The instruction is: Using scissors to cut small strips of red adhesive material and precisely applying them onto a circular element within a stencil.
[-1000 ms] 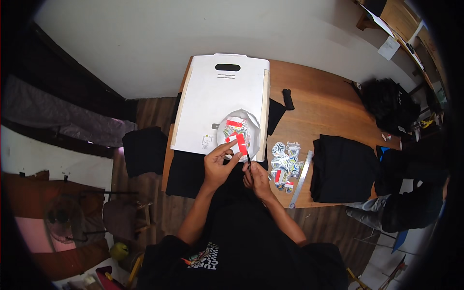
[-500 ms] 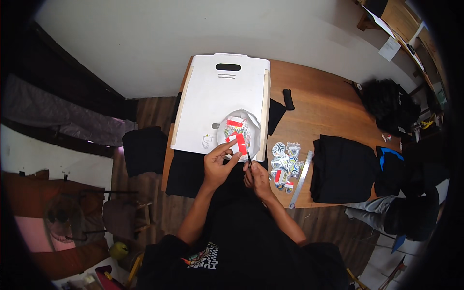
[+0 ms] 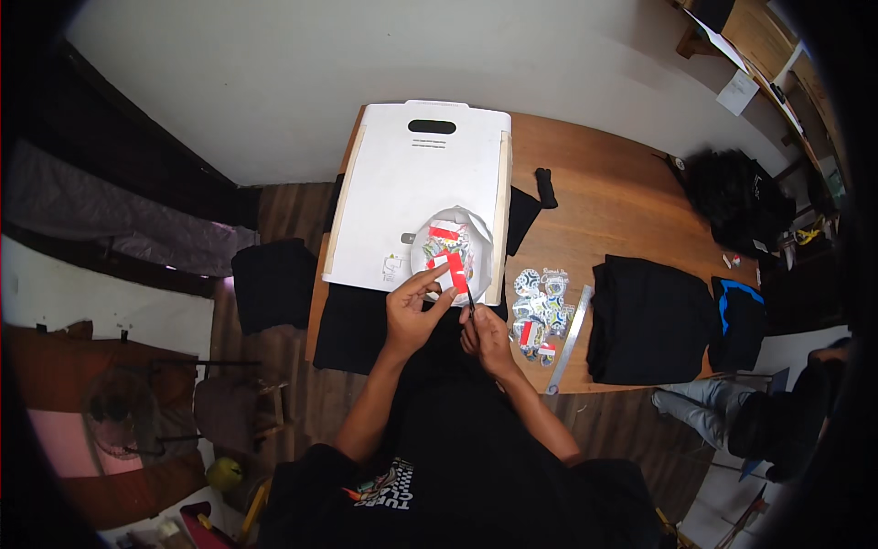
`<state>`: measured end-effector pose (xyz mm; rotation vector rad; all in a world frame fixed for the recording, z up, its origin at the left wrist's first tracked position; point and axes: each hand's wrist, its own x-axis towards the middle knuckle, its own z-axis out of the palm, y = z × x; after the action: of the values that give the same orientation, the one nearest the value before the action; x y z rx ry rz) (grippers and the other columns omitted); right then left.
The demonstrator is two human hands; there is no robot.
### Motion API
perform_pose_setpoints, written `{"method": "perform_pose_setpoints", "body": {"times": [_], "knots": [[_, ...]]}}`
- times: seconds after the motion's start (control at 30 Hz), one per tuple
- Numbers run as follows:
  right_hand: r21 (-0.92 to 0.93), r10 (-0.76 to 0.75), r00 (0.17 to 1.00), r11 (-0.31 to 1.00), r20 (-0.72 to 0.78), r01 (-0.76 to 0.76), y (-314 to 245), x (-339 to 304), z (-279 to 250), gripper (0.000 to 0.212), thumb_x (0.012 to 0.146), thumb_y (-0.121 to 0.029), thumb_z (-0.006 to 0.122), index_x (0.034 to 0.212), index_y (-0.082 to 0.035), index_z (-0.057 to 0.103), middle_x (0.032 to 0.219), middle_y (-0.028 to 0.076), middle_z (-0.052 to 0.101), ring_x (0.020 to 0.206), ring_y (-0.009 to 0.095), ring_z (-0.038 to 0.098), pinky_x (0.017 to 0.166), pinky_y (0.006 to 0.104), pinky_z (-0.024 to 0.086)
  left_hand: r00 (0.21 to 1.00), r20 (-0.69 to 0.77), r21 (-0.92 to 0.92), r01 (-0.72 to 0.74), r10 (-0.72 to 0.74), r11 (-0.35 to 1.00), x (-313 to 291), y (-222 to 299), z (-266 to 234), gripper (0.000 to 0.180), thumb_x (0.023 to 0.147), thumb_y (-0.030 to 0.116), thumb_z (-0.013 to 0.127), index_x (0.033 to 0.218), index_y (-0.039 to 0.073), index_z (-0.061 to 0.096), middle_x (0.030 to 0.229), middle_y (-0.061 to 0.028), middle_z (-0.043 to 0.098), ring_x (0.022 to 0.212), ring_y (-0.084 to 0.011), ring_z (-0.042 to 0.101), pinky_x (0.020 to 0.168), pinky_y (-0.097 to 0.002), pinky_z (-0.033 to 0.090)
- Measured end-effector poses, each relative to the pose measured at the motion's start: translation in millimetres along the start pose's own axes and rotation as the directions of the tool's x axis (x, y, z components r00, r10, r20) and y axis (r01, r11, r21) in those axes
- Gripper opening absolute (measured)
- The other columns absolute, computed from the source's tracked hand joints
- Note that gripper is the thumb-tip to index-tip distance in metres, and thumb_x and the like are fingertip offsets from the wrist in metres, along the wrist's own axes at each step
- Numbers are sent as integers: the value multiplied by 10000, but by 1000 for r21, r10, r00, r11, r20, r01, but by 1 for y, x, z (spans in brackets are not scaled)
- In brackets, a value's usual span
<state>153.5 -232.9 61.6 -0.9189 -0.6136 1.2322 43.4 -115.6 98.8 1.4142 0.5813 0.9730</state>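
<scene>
Trimming, I reckon from over here: left hand (image 3: pixel 413 309) pinches red-white sticker (image 3: pixel 457 273), right hand (image 3: pixel 489 339) grips probable scissors (image 3: pixel 471 300); next cut needs steadiness.

It looks like a small workshop, probably for clothing or fabric: a wooden table (image 3: pixel 599 169) carries folded black cloth (image 3: pixel 651 320), a metal ruler (image 3: pixel 569 343), colourful printed cut-outs (image 3: pixel 553 297) and a large white case (image 3: pixel 416 188) with a handle slot. A slim dark tool (image 3: pixel 471 300) meets a red-and-white piece (image 3: pixel 457 272); a cluttered wooden shelf (image 3: pixel 752 35) hangs nearby.
</scene>
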Motion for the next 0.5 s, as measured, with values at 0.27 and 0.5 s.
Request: {"method": "perform_pose_setpoints", "body": {"times": [0.27, 0.5], "knots": [[22, -4, 1000, 1000, 1, 4, 0, -1, 0, 409, 1091, -395, 369, 993, -24, 511, 536, -44, 293, 418, 61, 249, 430, 240, 226, 1000, 1, -26, -20, 20, 999, 1, -4, -1, 450, 844, -134, 702, 1282, -69, 620, 1009, -70, 650, 844, -66, 586, 785, -206, 485], [11, 9, 1000, 1000, -1, -9, 1, 1, 1, 412, 1087, -411, 372, 1007, -31, 510, 535, -47, 291, 416, 60, 243, 430, 241, 224, 997, -17, -33, 81, -81, 996, -1, -2, 0, 458, 840, -128, 711, 1284, -53, 626, 994, -59, 648, 840, -62, 577, 784, -197, 480]]}}
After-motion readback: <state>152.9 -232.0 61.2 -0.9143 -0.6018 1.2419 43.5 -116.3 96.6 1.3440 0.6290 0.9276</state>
